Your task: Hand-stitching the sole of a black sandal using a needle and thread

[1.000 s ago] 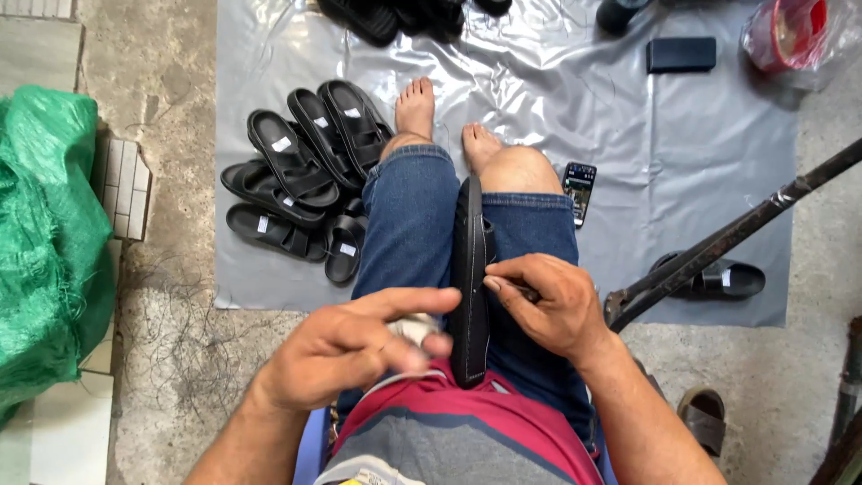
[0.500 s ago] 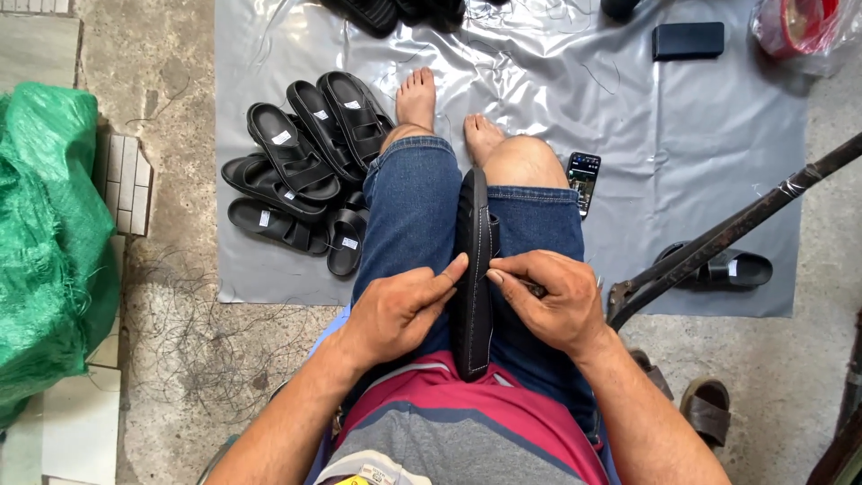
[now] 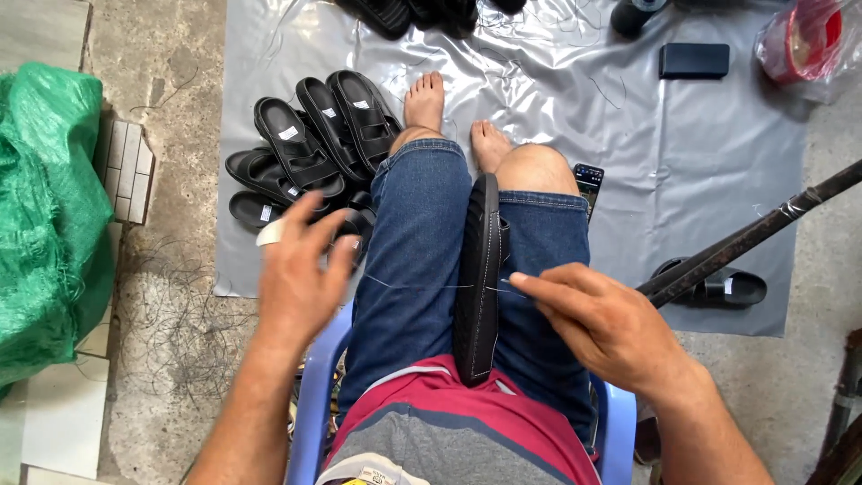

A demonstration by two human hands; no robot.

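Black sandal (image 3: 478,278) on lap looked like matt rubber or foam, smooth w/ a stitched edge. Thread (image 3: 417,286) was thin, pale, taut betw. left hand (image 3: 301,278) & right hand (image 3: 606,328). Jeans (image 3: 417,242) were blue denim, coarse weave. Floor sheet (image 3: 718,162) was grey plastic, glossy, creased. Sandal pile (image 3: 310,148) was matt black w/ small white labels. Green sack (image 3: 45,216) looked like woven plastic, slight sheen. Chair (image 3: 314,395) was smooth blue plastic. Floor (image 3: 162,108) was rough concrete. Pole (image 3: 754,235) was dark, dull, prob. metal.
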